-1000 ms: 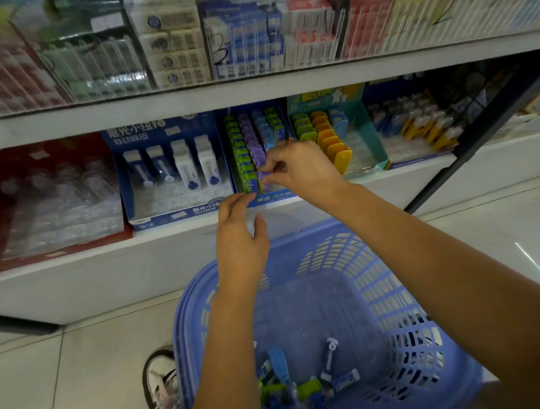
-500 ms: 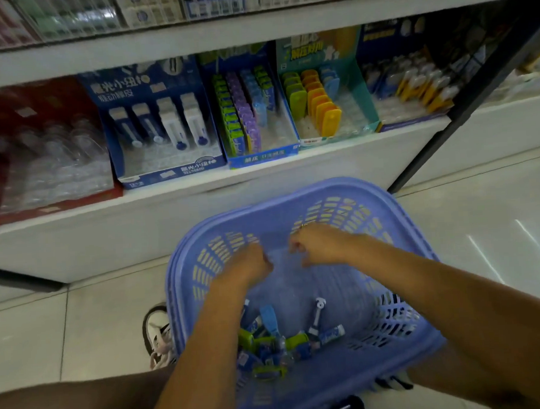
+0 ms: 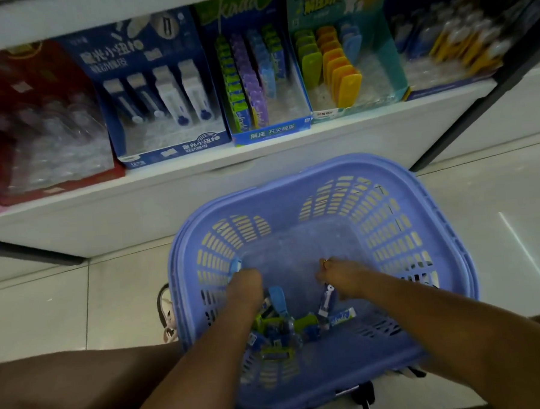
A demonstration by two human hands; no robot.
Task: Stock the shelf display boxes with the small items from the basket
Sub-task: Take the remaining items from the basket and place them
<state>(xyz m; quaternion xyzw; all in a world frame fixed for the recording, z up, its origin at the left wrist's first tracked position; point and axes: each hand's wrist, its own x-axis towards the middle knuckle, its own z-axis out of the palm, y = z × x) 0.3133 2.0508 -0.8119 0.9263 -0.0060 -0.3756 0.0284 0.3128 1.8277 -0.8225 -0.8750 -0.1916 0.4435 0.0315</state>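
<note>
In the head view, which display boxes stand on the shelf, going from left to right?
Red box → navy box with white items → blue box with green and purple packs → teal box → far-right box.

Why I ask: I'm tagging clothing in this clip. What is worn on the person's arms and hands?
The left forearm and right forearm are bare: no sleeve, watch or bracelet shows. The right hand wears a thin gold-coloured ring on one finger. The left hand shows no ring or glove, though its fingers are mostly hidden.
</note>
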